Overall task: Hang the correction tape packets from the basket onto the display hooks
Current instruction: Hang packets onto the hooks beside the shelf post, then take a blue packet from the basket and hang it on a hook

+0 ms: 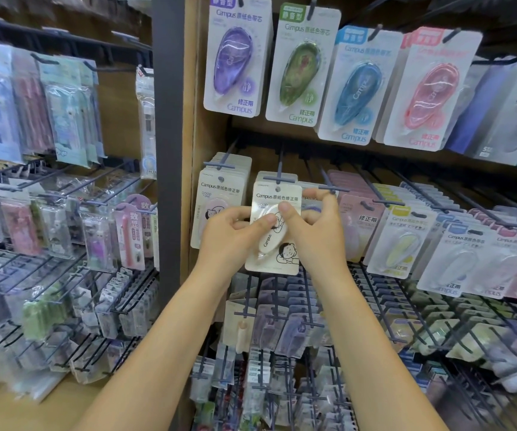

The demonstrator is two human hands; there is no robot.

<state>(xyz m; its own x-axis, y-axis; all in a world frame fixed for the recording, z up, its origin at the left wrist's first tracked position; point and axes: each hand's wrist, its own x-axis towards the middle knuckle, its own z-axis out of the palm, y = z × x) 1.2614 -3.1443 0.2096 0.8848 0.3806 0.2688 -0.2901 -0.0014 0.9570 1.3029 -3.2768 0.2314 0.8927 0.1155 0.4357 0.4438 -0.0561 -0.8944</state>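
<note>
Head view, packet to hook: the cream packet (277, 227) is sitting upright, long axis vertical, its top hole just below the hook (280, 178).
Nearer hand: both are flanking it evenly.
Left hand (235, 233): pinching the left edge.
Right hand (311, 227): gripping the right side, thumb on the blister.
Look: white dispenser, cartoon figure, Campus print.

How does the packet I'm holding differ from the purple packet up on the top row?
The held packet is cream with a white dispenser and a cartoon figure; the purple packet has a translucent purple dispenser. The held one is gripped by the left hand and right hand; the purple one hangs from a hook. Both read Campus.
</note>
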